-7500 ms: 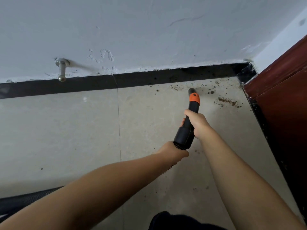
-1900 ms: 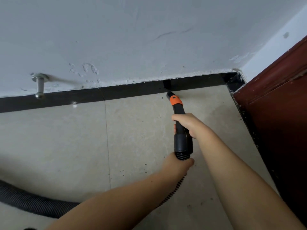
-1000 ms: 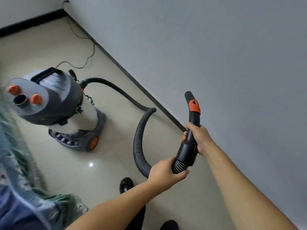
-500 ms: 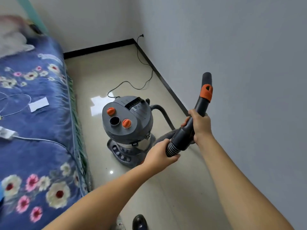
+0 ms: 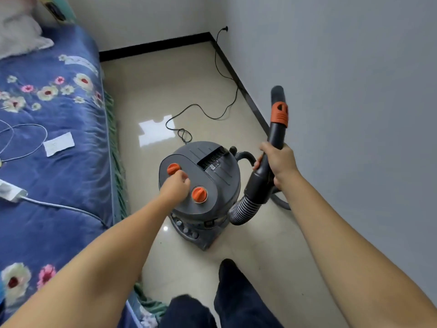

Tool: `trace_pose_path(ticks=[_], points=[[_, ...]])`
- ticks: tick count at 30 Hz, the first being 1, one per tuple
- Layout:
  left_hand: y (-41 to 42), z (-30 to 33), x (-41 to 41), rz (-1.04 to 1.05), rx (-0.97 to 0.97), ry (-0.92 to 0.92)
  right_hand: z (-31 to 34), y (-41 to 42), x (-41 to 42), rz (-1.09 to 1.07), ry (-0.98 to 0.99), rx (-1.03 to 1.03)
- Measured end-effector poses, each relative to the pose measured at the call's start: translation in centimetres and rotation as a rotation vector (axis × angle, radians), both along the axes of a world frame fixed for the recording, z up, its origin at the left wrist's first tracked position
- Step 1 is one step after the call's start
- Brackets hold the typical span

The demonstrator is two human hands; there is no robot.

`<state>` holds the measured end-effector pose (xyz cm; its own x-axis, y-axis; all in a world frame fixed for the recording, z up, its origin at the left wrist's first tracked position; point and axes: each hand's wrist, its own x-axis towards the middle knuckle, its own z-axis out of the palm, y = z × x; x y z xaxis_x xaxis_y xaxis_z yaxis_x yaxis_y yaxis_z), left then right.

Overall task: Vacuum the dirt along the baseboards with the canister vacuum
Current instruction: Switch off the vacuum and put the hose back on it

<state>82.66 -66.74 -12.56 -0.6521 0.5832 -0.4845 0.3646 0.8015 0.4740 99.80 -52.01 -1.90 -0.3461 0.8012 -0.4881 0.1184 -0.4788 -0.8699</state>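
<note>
The canister vacuum (image 5: 201, 185) stands on the pale tiled floor (image 5: 189, 74) right in front of me, between the bed (image 5: 54, 143) on my left and the grey wall (image 5: 354, 91) on my right, its top directly under my left hand (image 5: 175, 184) and its body just left of my right hand (image 5: 277, 159). It is a round, dark grey drum on a wider base, with a flat lid carrying two orange knobs (image 5: 199, 194), a slotted vent panel and a small label behind them. A ribbed grey hose (image 5: 243, 209) curls out from its right side and runs up into the black wand handle (image 5: 264, 171), which ends in an orange collar (image 5: 279, 114) and a dark open nozzle (image 5: 277, 93) pointing upward, near the wall. A thin black power cord (image 5: 205, 114) snakes over the tiles from behind the vacuum to a plug low on the wall in the far corner, close beside the black baseboard (image 5: 248, 100). My right hand is wrapped firmly round the wand handle, fingers and thumb closed about it. My left hand hovers over the lid between the two knobs with its fingers curled in; it seems to grasp nothing, though I cannot tell whether the fingertips touch the lid or the nearer knob. On the blue flowered bedspread lie a white cable (image 5: 23, 143) and a slip of paper (image 5: 58, 143).
</note>
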Motion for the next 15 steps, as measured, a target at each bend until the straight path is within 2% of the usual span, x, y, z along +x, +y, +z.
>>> trace_pose_path(ticks=[9, 15], points=[[4.6, -6.1, -7.0, -0.192, -0.199, 0.15, -3.8, 2.7, -6.6, 0.098, -0.082, -0.079], [5.2, -8.5, -8.3, -0.301, -0.276, 0.317, -6.5, 2.8, -6.7, 0.025, -0.092, -0.138]])
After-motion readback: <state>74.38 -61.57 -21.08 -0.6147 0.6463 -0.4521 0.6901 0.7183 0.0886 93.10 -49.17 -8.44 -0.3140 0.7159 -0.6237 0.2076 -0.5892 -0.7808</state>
